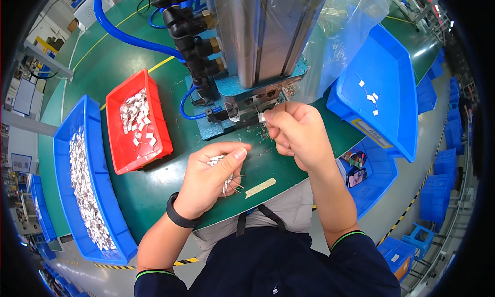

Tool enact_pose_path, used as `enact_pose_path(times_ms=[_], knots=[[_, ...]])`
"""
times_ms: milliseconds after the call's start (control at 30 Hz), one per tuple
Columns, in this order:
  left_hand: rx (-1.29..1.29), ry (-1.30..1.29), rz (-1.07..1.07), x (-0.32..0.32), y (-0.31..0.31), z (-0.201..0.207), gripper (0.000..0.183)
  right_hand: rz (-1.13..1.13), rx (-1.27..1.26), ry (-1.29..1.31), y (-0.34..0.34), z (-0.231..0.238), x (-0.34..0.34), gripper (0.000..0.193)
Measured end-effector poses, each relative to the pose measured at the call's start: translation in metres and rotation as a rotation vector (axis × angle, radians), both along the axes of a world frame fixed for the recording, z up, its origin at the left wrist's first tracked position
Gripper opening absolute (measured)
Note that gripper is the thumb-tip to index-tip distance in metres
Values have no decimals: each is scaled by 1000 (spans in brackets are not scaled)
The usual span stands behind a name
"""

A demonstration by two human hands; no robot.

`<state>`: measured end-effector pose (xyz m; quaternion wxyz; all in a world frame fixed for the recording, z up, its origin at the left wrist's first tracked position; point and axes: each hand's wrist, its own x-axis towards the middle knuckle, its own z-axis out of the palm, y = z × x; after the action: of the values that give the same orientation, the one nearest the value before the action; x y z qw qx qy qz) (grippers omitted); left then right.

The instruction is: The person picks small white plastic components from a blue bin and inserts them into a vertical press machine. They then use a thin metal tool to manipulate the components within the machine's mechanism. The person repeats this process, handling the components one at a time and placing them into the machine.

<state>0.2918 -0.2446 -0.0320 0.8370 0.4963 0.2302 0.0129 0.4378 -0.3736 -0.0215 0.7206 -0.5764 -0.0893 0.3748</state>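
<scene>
Green matting covers the work table [154, 194], and a small press machine [258, 54] of shiny metal stands at the top middle of the frame on a blue base, with blue hoses [124, 36] curling to it from the upper left. Near the middle, the right hand [296, 132] has its fingertips pinched together on one little silver part [262, 116], held right at the machine's mouth. It looks like the feeding step, and the next move seems to call for a steady, careful slide into the slot. Just below and left, the left hand [211, 181] is closed around a bunch of small parts [227, 176] with thin wire legs sticking out. At the left stand a red bin [154, 147] and a long blue bin [62, 158], both hard plastic and holding more small pale pieces. At the right, a blue tray [397, 116] holds a few white bits, and a clear, crinkly plastic bag [340, 39] hangs above it.
</scene>
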Motion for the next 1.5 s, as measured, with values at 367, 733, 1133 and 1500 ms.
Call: enact_pose_path(times_ms=[367, 733, 1133, 1500], knots=[[-4, 6, 2, 0, -1, -1, 22, -16, 43, 33, -2, -1, -1, 14], [-63, -22, -10, 0, 2, 0, 25, 269, 128, -67, -17, -17, -25, 11], [-46, -65, -3, -1, 4, -4, 33, 295, 354, 534, -8, -26, -26, 14], [35, -164, -115, -3, 4, -10, 64, 308, 116, 7, 2, -15, -37, 24]])
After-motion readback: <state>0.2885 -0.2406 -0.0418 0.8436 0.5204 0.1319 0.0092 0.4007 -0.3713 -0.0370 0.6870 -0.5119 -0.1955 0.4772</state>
